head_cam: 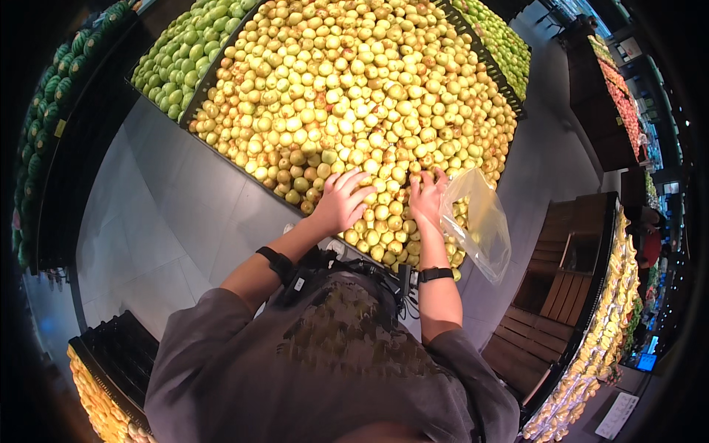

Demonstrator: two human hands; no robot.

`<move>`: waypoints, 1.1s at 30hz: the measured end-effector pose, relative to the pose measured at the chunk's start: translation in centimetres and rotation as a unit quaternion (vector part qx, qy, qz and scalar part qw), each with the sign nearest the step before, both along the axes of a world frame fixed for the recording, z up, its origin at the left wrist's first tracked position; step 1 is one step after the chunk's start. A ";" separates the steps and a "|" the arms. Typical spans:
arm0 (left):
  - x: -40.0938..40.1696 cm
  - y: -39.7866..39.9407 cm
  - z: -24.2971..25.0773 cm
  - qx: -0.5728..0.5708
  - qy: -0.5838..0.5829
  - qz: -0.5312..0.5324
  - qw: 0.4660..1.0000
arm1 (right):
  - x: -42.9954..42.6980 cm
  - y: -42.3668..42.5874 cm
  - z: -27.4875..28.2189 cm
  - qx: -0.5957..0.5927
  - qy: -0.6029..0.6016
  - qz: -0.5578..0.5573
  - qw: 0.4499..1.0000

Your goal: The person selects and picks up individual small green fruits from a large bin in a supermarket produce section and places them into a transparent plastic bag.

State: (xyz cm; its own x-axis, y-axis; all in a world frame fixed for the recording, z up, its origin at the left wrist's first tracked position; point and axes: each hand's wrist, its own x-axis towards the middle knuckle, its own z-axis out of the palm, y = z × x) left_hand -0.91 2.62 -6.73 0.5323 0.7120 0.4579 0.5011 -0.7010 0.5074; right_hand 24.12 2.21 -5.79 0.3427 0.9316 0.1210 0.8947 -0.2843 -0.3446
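A broad heap of small yellow-green fruit, probably jujubes (343,99), fills the bin before me. My left hand (343,204) lies over the heap's near edge, palm down, fingers apart, and nothing shows in it. To its right, my right hand (428,198) reaches into the fruit with bent fingers; whether it grips a fruit or the bag cannot be told. A clear plastic bag (481,221) hangs at the right side of that hand and drapes over the bin's near right corner. Black bands circle both wrists.
Larger green fruit (191,52) lies beyond a black divider at upper left; more green fruit (501,41) is at upper right. Watermelons (63,66) line a far-left shelf. Grey floor (183,183) runs around the bin. A slatted wooden stand (537,332) with yellow produce (598,338) is at right.
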 end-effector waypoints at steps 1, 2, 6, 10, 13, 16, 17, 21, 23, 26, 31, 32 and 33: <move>-0.3 -0.4 -0.2 -0.009 -0.002 0.012 1.000 | -0.3 -0.3 1.1 0.003 0.011 0.010 1.000; -0.4 -0.5 -0.4 -0.010 -0.001 0.029 1.000 | -0.3 -0.4 2.4 -0.009 0.005 0.026 1.000; 0.2 -0.8 1.2 -0.075 -0.052 0.023 0.996 | 0.2 -1.7 3.0 0.082 0.201 0.074 0.973; 2.6 -0.5 3.2 -0.349 -0.335 -0.061 0.873 | -1.1 -2.9 4.1 0.094 0.515 0.153 0.838; 3.9 0.0 4.0 -0.442 -0.396 -0.103 0.798 | -2.7 -4.3 6.0 0.079 0.586 0.174 0.788; 4.4 -0.9 8.0 -0.450 -0.416 -0.084 0.785 | -3.6 -5.5 7.2 0.116 0.602 0.154 0.775; 4.4 -1.1 8.8 -0.432 -0.413 -0.078 0.798 | -3.8 -5.9 6.9 0.116 0.602 0.150 0.776; 4.0 -1.3 9.2 -0.466 -0.357 -0.105 0.802 | -4.3 -6.8 5.4 0.202 0.619 0.155 0.743; 4.3 -1.5 8.7 -0.486 -0.395 -0.117 0.771 | -4.6 -7.1 5.5 0.234 0.564 0.151 0.777; 5.0 -2.3 7.0 -0.581 -0.515 -0.119 0.619 | -4.4 -7.1 5.8 0.233 0.394 0.203 0.865; 5.5 -3.0 6.0 -0.631 -0.530 -0.050 0.564 | -4.4 -7.4 5.6 0.183 0.305 0.216 0.909; 5.2 -2.7 5.7 -0.629 -0.513 -0.042 0.582 | -4.3 -7.1 5.4 0.177 0.302 0.226 0.909; 4.9 -2.6 5.2 -0.628 -0.495 -0.033 0.599 | -4.1 -7.0 5.2 0.170 0.298 0.235 0.909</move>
